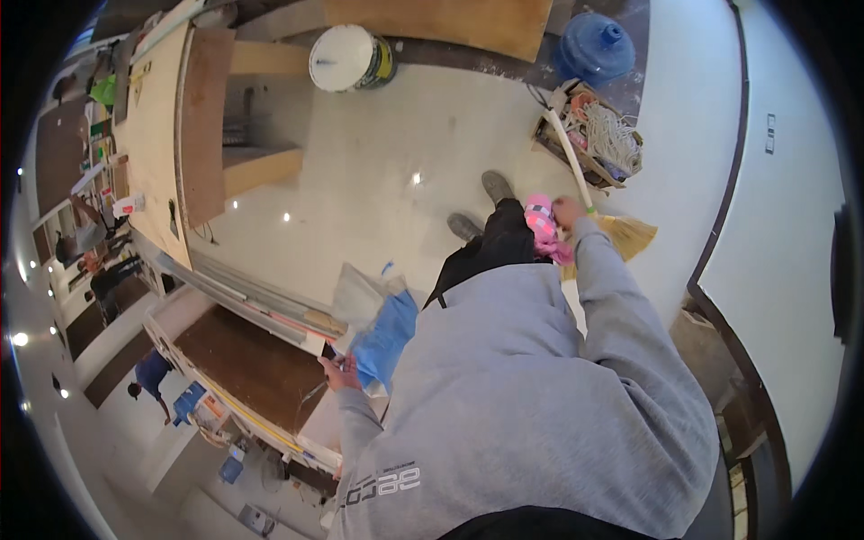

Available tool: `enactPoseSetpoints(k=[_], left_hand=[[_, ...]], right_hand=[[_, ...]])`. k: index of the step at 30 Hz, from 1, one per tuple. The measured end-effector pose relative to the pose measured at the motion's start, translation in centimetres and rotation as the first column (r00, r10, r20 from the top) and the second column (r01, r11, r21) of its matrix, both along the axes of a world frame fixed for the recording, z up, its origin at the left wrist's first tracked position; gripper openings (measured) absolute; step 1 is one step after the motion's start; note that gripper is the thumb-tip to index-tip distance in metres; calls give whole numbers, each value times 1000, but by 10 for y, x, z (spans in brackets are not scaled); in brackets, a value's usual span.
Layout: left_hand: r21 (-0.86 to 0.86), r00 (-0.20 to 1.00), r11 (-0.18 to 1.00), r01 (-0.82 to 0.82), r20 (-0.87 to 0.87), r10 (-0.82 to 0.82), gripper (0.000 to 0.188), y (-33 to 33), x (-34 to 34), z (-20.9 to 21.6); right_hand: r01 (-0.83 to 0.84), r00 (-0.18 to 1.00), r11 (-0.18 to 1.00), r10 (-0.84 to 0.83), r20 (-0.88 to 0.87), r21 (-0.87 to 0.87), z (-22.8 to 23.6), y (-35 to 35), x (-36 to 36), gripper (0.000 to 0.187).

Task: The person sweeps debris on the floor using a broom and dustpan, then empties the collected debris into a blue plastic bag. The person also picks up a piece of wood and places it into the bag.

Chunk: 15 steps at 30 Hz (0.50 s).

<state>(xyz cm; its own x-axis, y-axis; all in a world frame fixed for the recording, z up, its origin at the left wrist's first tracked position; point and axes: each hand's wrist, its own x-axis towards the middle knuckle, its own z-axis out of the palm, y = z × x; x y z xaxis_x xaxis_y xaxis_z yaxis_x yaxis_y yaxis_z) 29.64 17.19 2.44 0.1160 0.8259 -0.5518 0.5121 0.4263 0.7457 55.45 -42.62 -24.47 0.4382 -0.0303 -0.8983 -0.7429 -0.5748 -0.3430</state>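
In front of my right thigh, my right hand [567, 212] is closed against a pink bundle [541, 219] with a grey and white checked pattern, which looks like cloth. Just right of that hand a straw broom [627, 236] rests with its pale handle [569, 153] slanting up and away; whether the hand touches it I cannot tell. Out at my left side, my left hand [340, 372] has its fingers curled, and what they hold is too small to name. A crumpled blue plastic sheet or bag [389, 335] lies beside it.
An open box [601, 135] of white rope and a blue water jug [598, 47] stand far right. A lidded paint bucket [346, 59] sits at the back. Wooden panels [205, 126] and a brown-topped bench [256, 360] fill the left. A person [153, 373] bends beyond it.
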Motion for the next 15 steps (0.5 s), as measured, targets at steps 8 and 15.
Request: enactPoseSetpoints(k=[8, 15], left_hand=[[21, 763, 791, 612, -278, -583, 37, -61, 88, 22], [-24, 529, 587, 809, -405, -746, 33, -98, 137, -1]], right_hand=[[700, 697, 698, -621, -358, 151, -98, 13, 141, 49], [793, 569, 609, -752, -334, -21, -185, -15, 220, 71]])
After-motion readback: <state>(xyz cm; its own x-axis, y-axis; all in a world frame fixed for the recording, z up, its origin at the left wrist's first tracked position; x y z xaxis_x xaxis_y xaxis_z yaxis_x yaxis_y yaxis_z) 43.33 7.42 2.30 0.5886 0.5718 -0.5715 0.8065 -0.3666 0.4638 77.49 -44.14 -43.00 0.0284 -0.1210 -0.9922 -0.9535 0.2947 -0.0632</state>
